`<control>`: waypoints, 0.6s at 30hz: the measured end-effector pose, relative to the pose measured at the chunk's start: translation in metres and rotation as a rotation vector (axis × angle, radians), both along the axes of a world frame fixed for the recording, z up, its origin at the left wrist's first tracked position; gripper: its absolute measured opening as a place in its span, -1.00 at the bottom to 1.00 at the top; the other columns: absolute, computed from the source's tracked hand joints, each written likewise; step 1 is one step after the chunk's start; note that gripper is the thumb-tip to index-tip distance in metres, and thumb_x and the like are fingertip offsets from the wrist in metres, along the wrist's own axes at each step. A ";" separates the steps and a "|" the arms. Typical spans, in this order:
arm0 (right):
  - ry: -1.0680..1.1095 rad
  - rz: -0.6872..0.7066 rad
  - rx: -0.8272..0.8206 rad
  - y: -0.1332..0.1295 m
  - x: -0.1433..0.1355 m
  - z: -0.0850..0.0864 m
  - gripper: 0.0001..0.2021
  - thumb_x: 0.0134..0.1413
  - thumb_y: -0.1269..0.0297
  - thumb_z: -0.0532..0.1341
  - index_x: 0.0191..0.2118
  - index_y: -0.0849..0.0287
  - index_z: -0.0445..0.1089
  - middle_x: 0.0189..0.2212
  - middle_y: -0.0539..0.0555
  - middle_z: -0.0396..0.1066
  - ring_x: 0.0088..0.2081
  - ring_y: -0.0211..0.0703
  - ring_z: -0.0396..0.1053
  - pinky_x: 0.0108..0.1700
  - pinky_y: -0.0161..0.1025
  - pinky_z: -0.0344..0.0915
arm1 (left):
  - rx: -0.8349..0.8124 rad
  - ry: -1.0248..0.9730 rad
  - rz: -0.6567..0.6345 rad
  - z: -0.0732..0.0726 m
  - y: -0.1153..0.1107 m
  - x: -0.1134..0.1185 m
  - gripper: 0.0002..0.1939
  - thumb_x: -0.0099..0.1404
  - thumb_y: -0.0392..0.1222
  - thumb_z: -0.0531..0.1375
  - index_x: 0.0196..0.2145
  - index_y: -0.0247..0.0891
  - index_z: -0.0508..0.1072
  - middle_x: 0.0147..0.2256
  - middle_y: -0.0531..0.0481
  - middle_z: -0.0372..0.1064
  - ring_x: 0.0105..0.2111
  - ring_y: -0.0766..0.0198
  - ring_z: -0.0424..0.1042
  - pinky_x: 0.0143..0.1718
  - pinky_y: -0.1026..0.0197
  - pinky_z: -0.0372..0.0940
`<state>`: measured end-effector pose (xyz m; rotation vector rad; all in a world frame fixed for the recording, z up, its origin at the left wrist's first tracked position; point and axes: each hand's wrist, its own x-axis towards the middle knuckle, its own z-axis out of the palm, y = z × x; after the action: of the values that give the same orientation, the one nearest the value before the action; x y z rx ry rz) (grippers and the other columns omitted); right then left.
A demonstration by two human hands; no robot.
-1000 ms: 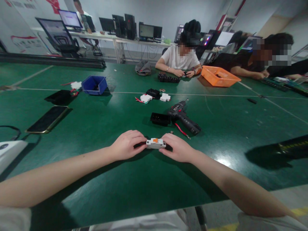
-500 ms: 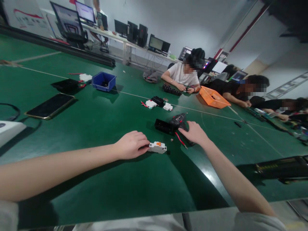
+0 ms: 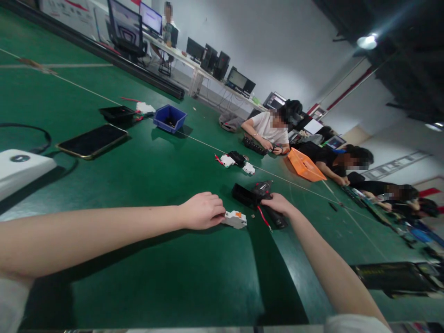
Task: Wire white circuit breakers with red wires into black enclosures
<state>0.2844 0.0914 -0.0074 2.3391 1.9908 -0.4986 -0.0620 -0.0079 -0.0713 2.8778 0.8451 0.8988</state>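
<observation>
My left hand (image 3: 204,210) pinches the end of a white circuit breaker (image 3: 236,220) with an orange toggle, resting on the green table. Over to the right, my right hand (image 3: 279,204) has its fingers closed round the grip of a black cordless drill (image 3: 262,188), whose battery end points toward me. Touching or just left of the drill lies an open black plastic box (image 3: 243,194). A red wire (image 3: 264,218) with a metal end trails beside it, and a small metal piece (image 3: 253,216) lies near the breaker.
Farther back are white breakers (image 3: 228,161) with black parts, a blue bin (image 3: 169,118), and a phone (image 3: 93,140). A white device (image 3: 26,173) stands at left. Co-workers sit on the far side by an orange bin (image 3: 305,165). A dark packet (image 3: 395,277) lies at right.
My right hand has gone from spread over the drill to closed on its grip. My left hand stays on the breaker. The camera view has tilted and shifted.
</observation>
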 end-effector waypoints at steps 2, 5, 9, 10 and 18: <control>0.074 -0.030 0.033 -0.006 0.003 0.002 -0.73 -0.08 0.18 0.38 -0.31 0.29 0.50 -0.43 0.09 0.53 -0.38 -0.12 0.46 -0.42 -0.31 0.25 | -0.012 -0.002 0.001 -0.001 0.001 0.000 -0.77 0.42 -0.08 0.14 -0.22 -0.22 0.55 -0.31 -0.02 0.51 -0.29 0.21 0.44 -0.28 0.13 0.21; 0.190 -0.069 0.097 -0.020 0.008 0.009 -0.73 -0.13 0.18 0.39 -0.33 0.28 0.48 -0.49 0.07 0.49 -0.44 -0.15 0.41 -0.45 -0.30 0.21 | -0.025 -0.010 -0.006 -0.002 0.002 -0.001 -0.78 0.42 -0.08 0.14 -0.21 -0.21 0.55 -0.31 -0.01 0.51 -0.28 0.22 0.44 -0.28 0.14 0.21; 0.374 -0.113 0.185 -0.048 0.015 0.026 -0.65 -0.13 0.09 0.35 -0.26 0.24 0.44 -0.51 0.04 0.42 -0.49 -0.16 0.35 -0.47 -0.26 0.23 | -0.027 -0.018 -0.027 0.000 0.003 -0.001 -0.78 0.43 -0.09 0.14 -0.21 -0.22 0.55 -0.29 -0.02 0.52 -0.28 0.23 0.45 -0.29 0.15 0.21; 0.430 -0.122 0.204 -0.057 0.016 0.033 -0.63 -0.12 0.06 0.33 -0.23 0.23 0.43 -0.49 0.04 0.42 -0.48 -0.16 0.36 -0.46 -0.25 0.26 | -0.030 -0.016 -0.030 0.000 0.002 -0.001 -0.78 0.43 -0.09 0.14 -0.21 -0.22 0.55 -0.29 -0.02 0.52 -0.27 0.23 0.45 -0.28 0.16 0.21; 1.278 -0.058 0.274 -0.164 -0.021 0.121 -0.59 -0.14 -0.02 0.32 -0.16 0.08 0.51 -0.34 0.09 0.40 -0.48 -0.21 0.28 -0.46 -0.23 0.33 | -0.012 0.000 0.029 0.002 -0.004 0.002 -0.72 0.46 -0.06 0.10 -0.19 -0.23 0.56 -0.28 -0.04 0.51 -0.27 0.20 0.47 -0.23 0.14 0.23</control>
<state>0.2639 -0.0731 0.1136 2.4258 2.4071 -2.2965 -0.0601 -0.0119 -0.0691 2.8622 0.8916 0.8929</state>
